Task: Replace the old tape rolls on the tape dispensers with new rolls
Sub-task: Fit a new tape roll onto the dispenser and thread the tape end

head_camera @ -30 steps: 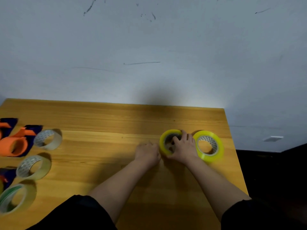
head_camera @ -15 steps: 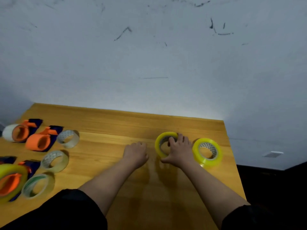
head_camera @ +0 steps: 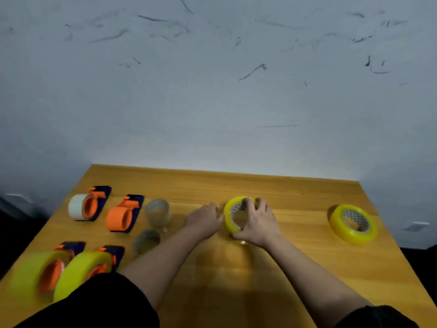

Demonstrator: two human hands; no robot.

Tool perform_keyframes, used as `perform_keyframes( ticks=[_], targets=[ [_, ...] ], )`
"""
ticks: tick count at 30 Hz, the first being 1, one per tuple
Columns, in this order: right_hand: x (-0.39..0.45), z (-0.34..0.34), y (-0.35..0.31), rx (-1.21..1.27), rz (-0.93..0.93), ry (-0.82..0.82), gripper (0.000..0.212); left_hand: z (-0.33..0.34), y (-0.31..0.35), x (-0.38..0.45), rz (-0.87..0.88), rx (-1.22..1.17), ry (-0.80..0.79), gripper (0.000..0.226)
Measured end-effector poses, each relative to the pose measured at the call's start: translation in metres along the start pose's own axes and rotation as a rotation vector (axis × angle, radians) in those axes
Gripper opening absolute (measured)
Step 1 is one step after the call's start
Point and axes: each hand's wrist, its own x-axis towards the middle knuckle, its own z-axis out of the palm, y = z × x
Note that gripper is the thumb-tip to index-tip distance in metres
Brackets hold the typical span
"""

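- The right hand grips a yellow tape roll standing on edge mid-counter.
- The left hand rests beside it, fingers loosely curled, holding nothing.
- Another yellow roll lies far right.

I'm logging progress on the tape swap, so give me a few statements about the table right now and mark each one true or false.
1. The right hand grips a yellow tape roll. True.
2. The left hand holds a dispenser. False: it rests by the gripped roll, holding nothing.
3. A second yellow roll lies flat near the table's right edge. True.
4. All four dispensers carry yellow rolls. False: only the two near ones do; one far dispenser has a whitish roll, and the other's orange hub is bare.
5. Used clear rolls sit beside the dispensers. True.
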Motion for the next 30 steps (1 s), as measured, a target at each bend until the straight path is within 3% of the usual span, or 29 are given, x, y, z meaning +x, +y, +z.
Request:
perform_keyframes(
  ticks=[5, 10, 13, 21, 30],
  targets=[
    [-0.002, 0.01, -0.076, 0.054, -0.001, 0.046, 0.094, -0.022, -0.059, -0.004, -0.026, -0.136, -0.046, 0.052],
    [0.004, 0.008, -0.109, 0.043, -0.054, 0.093, 0.092, -0.037, -0.091, -0.001, -0.12, -0.656, -0.17, 0.051],
    [0.01, 0.008, -0.118, 0.025, -0.097, 0.059, 0.089, -0.041, -0.099, -0.001, -0.184, -0.879, -0.155, 0.047],
    [0.013, 0.016, -0.157, -0.25, -0.349, 0.186, 0.055, -0.053, -0.111, -0.007, -0.304, -0.981, -0.006, 0.037],
    [0.017, 0.025, -0.217, -0.268, -0.407, 0.116, 0.041, -0.074, -0.169, -0.015, -0.294, -1.008, -0.082, 0.042]
  ],
)
